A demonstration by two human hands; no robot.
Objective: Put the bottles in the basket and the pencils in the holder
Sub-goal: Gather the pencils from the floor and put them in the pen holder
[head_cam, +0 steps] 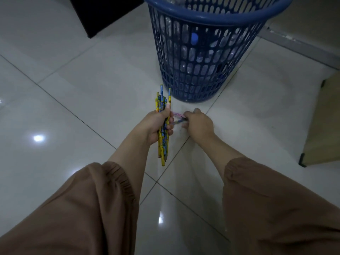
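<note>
My left hand (159,126) is shut around a bundle of several yellow and blue pencils (162,100), held upright just above the floor. Right beside it, my right hand (198,125) pinches a pink pencil (177,115) and a bluish one (178,122) low over the tiles, their tips pointing toward the bundle. Behind both hands stands a blue slotted basket (206,57); clear plastic bottles (193,38), one with a blue cap, show through its wall. No pencil holder is in view.
The floor is glossy white tile (82,100) with dark grout lines. A dark furniture block (103,13) sits at the top left. A tan cabinet corner (323,126) juts in at the right. Brown sleeves cover both forearms.
</note>
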